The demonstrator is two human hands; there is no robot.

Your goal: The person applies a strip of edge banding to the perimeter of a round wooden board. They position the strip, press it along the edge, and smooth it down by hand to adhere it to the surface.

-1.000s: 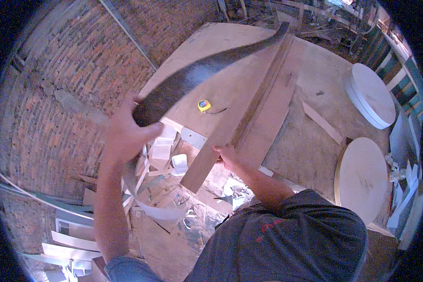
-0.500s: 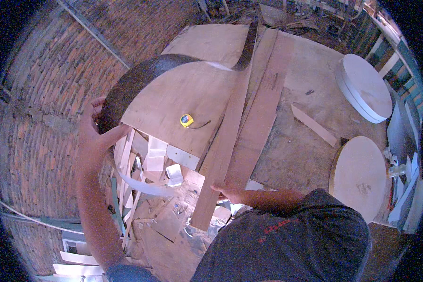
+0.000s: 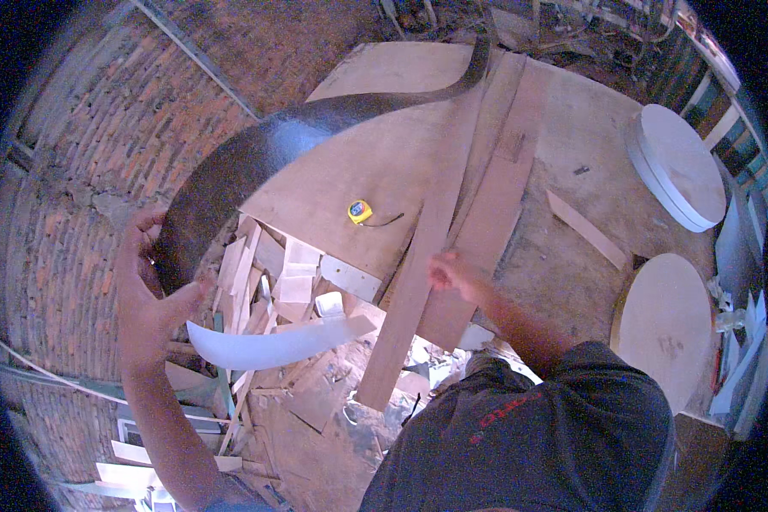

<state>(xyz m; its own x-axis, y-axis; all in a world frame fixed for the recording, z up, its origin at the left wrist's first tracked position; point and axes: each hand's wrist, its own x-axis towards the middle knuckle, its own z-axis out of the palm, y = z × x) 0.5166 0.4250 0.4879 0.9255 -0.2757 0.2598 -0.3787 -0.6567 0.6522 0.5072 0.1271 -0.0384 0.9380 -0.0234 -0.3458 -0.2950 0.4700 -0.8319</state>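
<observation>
Dark brown, glossy strip (image 3: 282, 136), bent lengthwise, sits in the left hand (image 3: 149, 290): fingers along its outer edge, thumb at the near end, clamped on it. From those fingers it sweeps away and to the right in an S-shaped curve, its far end beyond the right fingers, near the tops of the boards. Pale curved band (image 3: 269, 348) hangs just below the left thumb; cannot tell if it is the same piece.

Right hand (image 3: 454, 275) at the edge of a narrow board (image 3: 418, 316), fingers curled; cannot tell if they pinch anything. Wider board (image 3: 491, 218) beyond and beside them. Yellow tape measure (image 3: 360, 212) lies on the table (image 3: 597, 162), left of the right fingers and farther out.

Against half a second ago: right hand farther up the narrow board, away from its near end; strip's far part, twisted then to show a pale patch, now runs smoother and dark; more of the pale band shows.
</observation>
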